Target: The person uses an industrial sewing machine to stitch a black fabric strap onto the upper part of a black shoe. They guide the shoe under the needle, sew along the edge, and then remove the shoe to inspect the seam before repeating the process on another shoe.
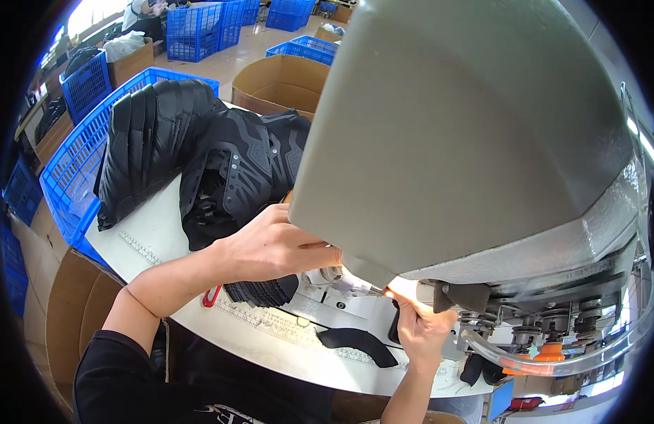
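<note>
My left hand [274,244] reaches to the machine's bed with its fingers bent together, partly hidden behind the grey sewing machine head [454,148]. Whatever it grips is out of sight. Beside the needle area, my right hand [420,326] is closed, thumb and fingers pinched close to the metal parts; a dark edge shows by them, too covered to name. Between my forearms a curved black strip [357,345] lies on the white table [270,328]. A stack of small black pieces [265,291] sits below my left wrist, next to a red-handled tool [211,297].
Stacked black shoe uppers [154,141] and more patterned uppers [249,159] cover the table's far left. A blue crate [76,177] stands behind them, with a round cardboard container [277,81] farther back. A clear tube [588,357] curves under the machine head at right.
</note>
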Available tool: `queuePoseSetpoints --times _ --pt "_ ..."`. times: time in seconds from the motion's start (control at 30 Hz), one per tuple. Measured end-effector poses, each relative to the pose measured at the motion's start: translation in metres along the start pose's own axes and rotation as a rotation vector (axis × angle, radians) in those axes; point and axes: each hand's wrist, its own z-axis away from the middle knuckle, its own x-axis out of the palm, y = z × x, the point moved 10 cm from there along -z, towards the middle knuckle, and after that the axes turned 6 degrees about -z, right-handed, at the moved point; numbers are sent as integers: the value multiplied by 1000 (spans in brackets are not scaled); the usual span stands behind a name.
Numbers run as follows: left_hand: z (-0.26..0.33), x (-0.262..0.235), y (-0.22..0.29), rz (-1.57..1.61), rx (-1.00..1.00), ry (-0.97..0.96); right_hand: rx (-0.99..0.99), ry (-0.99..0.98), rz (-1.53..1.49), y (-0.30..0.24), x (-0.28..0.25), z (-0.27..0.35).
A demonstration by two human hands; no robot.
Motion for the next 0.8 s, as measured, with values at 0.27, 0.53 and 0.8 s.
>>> queuePoseSetpoints --times 0.27,0.53,0.8 --pt "-5 -3 -6 -13 -40 -30 48 49 -140 1 4 -12" --pt "3 -5 -10 106 -181 -103 104 16 15 -11 3 -5" --pt "22 -28 41 343 -454 200 -116 183 321 -49 -7 -5"
